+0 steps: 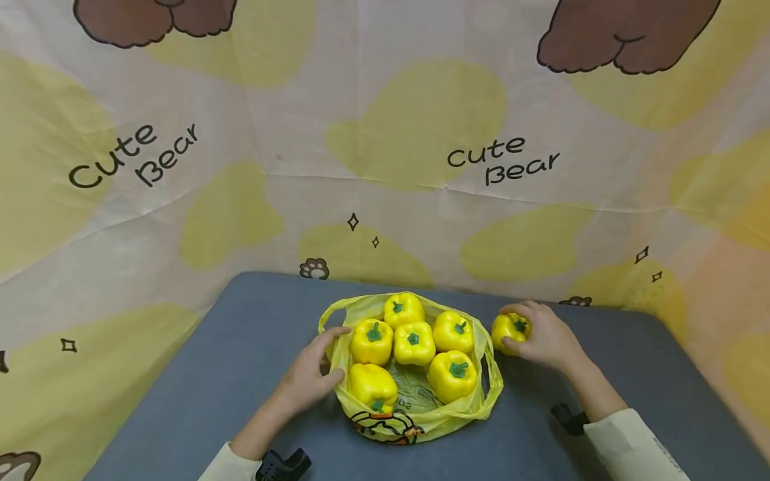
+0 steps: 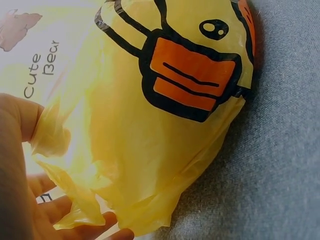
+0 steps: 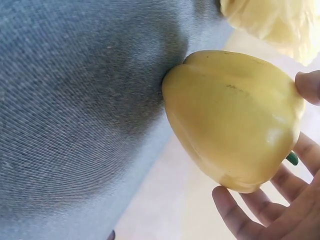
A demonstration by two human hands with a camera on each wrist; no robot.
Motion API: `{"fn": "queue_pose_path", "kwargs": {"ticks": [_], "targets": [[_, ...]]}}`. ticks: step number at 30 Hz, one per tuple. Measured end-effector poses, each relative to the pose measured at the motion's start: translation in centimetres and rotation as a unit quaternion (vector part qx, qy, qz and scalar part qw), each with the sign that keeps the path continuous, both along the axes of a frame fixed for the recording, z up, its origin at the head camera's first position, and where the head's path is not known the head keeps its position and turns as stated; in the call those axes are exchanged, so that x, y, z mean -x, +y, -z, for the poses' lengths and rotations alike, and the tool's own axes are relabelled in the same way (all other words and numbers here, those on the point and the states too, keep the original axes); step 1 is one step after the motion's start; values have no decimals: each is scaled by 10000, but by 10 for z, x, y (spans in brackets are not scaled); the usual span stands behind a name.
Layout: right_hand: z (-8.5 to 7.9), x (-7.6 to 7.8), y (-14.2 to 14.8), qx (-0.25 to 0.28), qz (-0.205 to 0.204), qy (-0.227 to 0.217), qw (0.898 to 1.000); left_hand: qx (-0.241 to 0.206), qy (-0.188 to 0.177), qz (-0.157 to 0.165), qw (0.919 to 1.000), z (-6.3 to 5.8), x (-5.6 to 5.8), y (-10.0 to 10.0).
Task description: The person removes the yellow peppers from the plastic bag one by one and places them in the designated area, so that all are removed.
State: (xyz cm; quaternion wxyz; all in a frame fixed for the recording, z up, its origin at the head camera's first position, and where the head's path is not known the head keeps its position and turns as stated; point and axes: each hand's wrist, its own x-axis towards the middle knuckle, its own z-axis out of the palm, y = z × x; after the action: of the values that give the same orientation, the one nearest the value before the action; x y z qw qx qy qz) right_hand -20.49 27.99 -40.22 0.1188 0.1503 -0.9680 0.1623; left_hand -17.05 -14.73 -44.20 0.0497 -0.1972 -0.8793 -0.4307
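Note:
A yellow plastic bag (image 1: pixel 445 421) with a cartoon duck print lies with its mouth spread wide on the grey-blue table. Several yellow bell peppers (image 1: pixel 414 343) with green stems sit inside it. My left hand (image 1: pixel 309 374) holds the bag's left rim by the handle; in the left wrist view its thumb shows through the thin plastic (image 2: pixel 135 145). Right of the bag, one more yellow bell pepper (image 1: pixel 506 332) stands on the table. My right hand (image 1: pixel 544 336) grips it from above, thumb on one side and fingers on the other, as the right wrist view shows.
The grey-blue table (image 1: pixel 240 321) has rounded far corners. Behind it hangs a pale cloth (image 1: pixel 397 220) printed with bears, yellow patches and lettering. Each wrist wears a black strap or mount (image 1: pixel 283 464). The bag's right handle loop (image 1: pixel 490 374) lies close to the outside pepper.

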Motion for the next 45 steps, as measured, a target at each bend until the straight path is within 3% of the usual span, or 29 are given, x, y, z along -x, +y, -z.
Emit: {"fn": "queue_pose_path", "kwargs": {"ticks": [6, 23, 32, 45], "targets": [[3, -4, 5, -7, -3, -58, 10000, -96, -227, 40, 9997, 5, -1, 5], [10, -6, 1, 159, -37, 0, 9999, -151, -299, -34, 9994, 6, -1, 5], [7, -5, 1, 329, -109, 110, 9993, -131, -332, -12, 9994, -2, 0, 6], [-9, -9, -7, 311, -8, 150, 9994, -92, -268, -72, 9996, -2, 1, 2]]}}
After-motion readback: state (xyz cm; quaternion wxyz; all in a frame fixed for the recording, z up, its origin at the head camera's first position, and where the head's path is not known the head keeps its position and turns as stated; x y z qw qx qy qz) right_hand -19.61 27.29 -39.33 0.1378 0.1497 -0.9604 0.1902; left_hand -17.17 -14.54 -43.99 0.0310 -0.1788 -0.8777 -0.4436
